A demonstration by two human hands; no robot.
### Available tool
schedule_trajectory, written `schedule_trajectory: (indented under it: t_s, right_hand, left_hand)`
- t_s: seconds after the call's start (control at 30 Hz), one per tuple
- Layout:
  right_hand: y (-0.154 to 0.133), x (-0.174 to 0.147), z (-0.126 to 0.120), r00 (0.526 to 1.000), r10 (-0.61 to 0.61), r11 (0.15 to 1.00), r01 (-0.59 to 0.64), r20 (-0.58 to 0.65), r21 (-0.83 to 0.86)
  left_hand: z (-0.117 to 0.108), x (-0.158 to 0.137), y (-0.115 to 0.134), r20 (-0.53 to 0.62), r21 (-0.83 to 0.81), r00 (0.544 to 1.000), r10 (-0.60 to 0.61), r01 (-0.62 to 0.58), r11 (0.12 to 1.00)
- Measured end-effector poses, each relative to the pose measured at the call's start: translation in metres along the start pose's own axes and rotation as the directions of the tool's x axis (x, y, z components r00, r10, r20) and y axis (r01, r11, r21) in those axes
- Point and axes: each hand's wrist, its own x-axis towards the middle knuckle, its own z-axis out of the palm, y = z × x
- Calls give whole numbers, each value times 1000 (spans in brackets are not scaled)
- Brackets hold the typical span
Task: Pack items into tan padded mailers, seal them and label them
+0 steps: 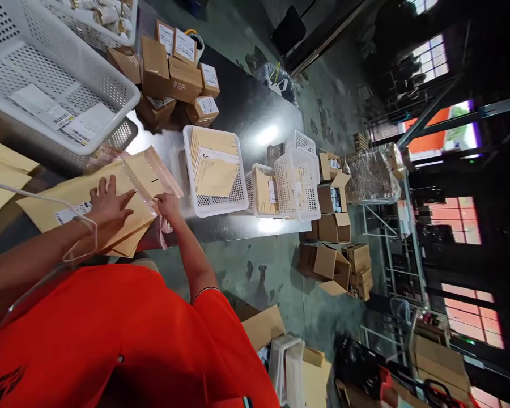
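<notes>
Two of our hands work at the steel counter (246, 113) edge: left hand (108, 205) spread flat on a padded envelope (110, 209), right hand (168, 204) pinching its flap; concrete floor (272, 272) below.

Labels on envelope (70, 213), boxes (182, 68); print illegible

Both bare forearms are reaching forward from short orange sleeves. The left hand (107, 205) is lying palm down, its fingers spread and pointing away from the body, pressing flat. The right hand (169, 205) is sitting just beside it, curled, fingers pinching closed with the knuckles up. The right elbow is bending outward, and the left forearm is running nearly straight.
</notes>
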Motion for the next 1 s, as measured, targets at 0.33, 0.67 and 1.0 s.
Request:
schedule_trajectory:
  t_s: [0.33,0.67,1.0]
  right_hand:
    - [-46,-20,33,978,-70,966,116,199,-231]
    - [-54,-43,83,988,55,970,-20,141,-243]
    - [-16,-67,86,974,191,981,-186,125,-53]
  left_hand:
    - [2,-5,6,-46,-13,998,-43,43,999]
    - [-14,34,-11,-78,2,993,85,-85,996]
    - [-12,41,-19,-123,83,986,110,-101,991]
